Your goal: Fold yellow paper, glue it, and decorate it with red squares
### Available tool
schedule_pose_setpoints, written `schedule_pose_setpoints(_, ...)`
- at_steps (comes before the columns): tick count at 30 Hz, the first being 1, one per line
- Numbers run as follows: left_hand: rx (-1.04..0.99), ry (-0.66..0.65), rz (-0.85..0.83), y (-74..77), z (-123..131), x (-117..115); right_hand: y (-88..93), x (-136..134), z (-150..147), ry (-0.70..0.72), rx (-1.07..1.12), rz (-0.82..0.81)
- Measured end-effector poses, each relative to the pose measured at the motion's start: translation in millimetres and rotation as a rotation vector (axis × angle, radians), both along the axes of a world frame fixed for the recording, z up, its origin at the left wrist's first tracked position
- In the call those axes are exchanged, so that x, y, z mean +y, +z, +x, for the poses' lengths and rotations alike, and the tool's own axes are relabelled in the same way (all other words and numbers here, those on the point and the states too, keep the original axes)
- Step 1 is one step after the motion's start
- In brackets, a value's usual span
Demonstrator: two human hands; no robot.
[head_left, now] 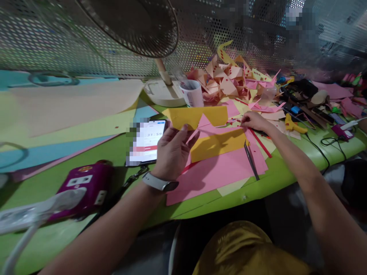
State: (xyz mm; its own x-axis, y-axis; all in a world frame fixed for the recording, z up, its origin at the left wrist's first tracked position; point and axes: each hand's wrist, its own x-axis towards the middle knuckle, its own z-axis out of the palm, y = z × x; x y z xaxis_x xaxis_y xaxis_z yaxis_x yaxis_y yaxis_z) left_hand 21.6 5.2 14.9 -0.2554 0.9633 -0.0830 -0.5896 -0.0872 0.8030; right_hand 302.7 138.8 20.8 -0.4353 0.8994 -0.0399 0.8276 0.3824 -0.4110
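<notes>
My left hand (175,149), with a watch on its wrist, pinches the lower left of a folded yellow paper piece (208,114) and holds it up over the sheets. My right hand (254,121) has its fingertips together among tiny red scraps (233,122); whatever is between them is too small to make out. Below the hands lie a pink paper sheet (218,179) and a second yellow paper strip (223,144), with a pointed pink paper (204,124) between the two yellow pieces. Dark tweezers (251,160) rest on the pink sheet's right side.
A phone (149,143) and a purple power adapter (84,189) lie to the left. Large coloured sheets (77,103) cover the far left. Behind stand a fan (164,93) and a white cup (192,95). A heap of folded paper (229,78) and a yellow glue gun (294,125) are rightward.
</notes>
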Motion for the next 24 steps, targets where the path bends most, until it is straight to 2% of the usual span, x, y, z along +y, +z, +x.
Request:
schedule_pose_setpoints(9, 0.027, -0.022, -0.024, -0.2, 1, -1, -1.8, -8, -2, -0.011, -0.027, 0.024)
schedule_pose_setpoints(14, -0.004, -0.022, -0.002, -6.2, 1, 1, -0.6, -7, -4, -0.033, -0.031, -0.051)
schedule_pose_setpoints(20, -0.038, -0.035, 0.021, -11.4, 0, 4, -1.9, -8, -5, -0.091, 0.064, -0.106)
schedule_pose_setpoints(24, -0.057, -0.028, 0.022, -10.4, 1, 4, -4.0, -11, -5, -0.102, 0.136, -0.072)
